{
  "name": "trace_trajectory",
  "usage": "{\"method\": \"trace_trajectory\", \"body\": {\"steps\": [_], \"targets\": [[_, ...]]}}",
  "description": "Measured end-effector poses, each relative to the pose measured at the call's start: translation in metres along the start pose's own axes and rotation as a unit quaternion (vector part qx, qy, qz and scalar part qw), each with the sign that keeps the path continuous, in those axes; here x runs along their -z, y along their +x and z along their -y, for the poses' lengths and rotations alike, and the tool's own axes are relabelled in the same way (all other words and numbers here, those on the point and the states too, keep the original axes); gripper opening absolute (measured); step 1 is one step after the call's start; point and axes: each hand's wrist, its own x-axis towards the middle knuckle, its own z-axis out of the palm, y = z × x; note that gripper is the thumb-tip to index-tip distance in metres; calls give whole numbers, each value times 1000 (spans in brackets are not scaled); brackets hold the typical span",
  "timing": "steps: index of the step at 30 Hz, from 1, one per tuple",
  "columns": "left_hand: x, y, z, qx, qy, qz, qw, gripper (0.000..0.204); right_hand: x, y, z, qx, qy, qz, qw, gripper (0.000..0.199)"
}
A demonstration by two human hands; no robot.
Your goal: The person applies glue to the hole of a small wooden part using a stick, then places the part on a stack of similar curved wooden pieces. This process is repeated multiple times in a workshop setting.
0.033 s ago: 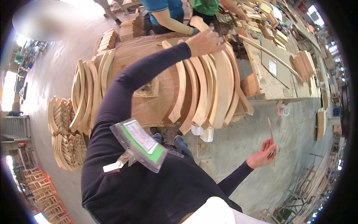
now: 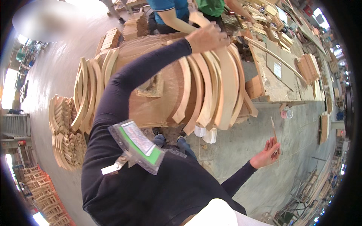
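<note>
My left hand [image 2: 208,37] reaches across to the far end of a row of curved wooden pieces [image 2: 205,92]. Its slightly blurred fingers are bent over the far end of one broad curved wooden piece [image 2: 227,88], whose wide face shows more than its neighbours'. Off to the right, above the floor, my right hand [image 2: 266,154] pinches a thin, pointed, brownish stick-like tool [image 2: 275,133] that stands nearly upright. What exactly this tool is cannot be made out.
Brown cardboard [image 2: 151,116] lies under the pieces, with more curved pieces [image 2: 90,86] at its left. Stacked wood [image 2: 68,132] stands beyond. A worktable [image 2: 273,84] is at the right. Co-workers, one in a blue shirt [image 2: 166,5], stand across. White containers [image 2: 209,135] sit on the floor.
The view has shifted slightly, and the badge on my chest has swung a little to the left. My left hand has moved slightly; my right hand keeps its pinch.
</note>
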Motion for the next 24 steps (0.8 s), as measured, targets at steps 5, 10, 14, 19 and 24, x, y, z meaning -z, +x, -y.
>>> {"method": "trace_trajectory", "body": {"steps": [5, 10, 14, 19, 24], "targets": [[132, -58, 94, 207, -274, 129, 930, 40, -67, -46, -3, -19, 37, 75, 996, 22], [194, -195, 136, 331, -361, 158, 857, 60, -139, -121, -16, -48, 47, 252, 965, 19], [154, -321, 93, 466, -356, 21, 810, 38, -195, -199, -34, -73, 98, 460, 880, 11], [148, -377, 37, 683, -556, 54, 471, 29, -257, -260, -67, 35, 20, 564, 825, 10], [129, -393, 9, 754, -615, 4, 231, 34, -271, -271, -74, 135, -137, 601, 776, 10]]}}
